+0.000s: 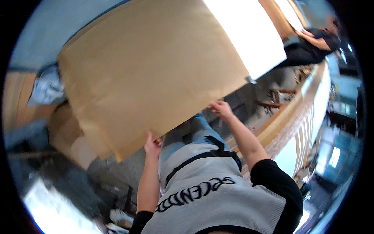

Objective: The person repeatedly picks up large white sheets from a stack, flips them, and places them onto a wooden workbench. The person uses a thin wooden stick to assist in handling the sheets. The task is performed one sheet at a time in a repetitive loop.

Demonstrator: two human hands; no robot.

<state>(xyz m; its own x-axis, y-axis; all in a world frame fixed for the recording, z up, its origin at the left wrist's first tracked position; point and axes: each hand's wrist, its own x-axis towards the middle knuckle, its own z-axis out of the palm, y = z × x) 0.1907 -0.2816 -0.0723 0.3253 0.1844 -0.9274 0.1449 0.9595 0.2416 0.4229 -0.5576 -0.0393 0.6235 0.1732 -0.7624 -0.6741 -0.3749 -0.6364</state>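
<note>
A large sheet of brown paper (pixel 152 70) lies spread in front of me, its near edge running slantwise past my body. My left hand (pixel 152 146) is at that edge toward the near left corner, thumb on top and fingers curled at the rim. Farther right, my right hand (pixel 221 109) pinches the same edge between its fingertips. Past the brown sheet's right side is a bright white sheet (pixel 259 39). A small metallic clip (pixel 250 80) sits where the two sheets meet at the near edge.
A co-worker in black (pixel 315 43) has their hands on another board at the upper right. A long pale wooden piece (pixel 288 117) curves along my right side. Wrapped grey plastic (pixel 47 86) and a brown carton-like shape (pixel 64 130) stand at the left.
</note>
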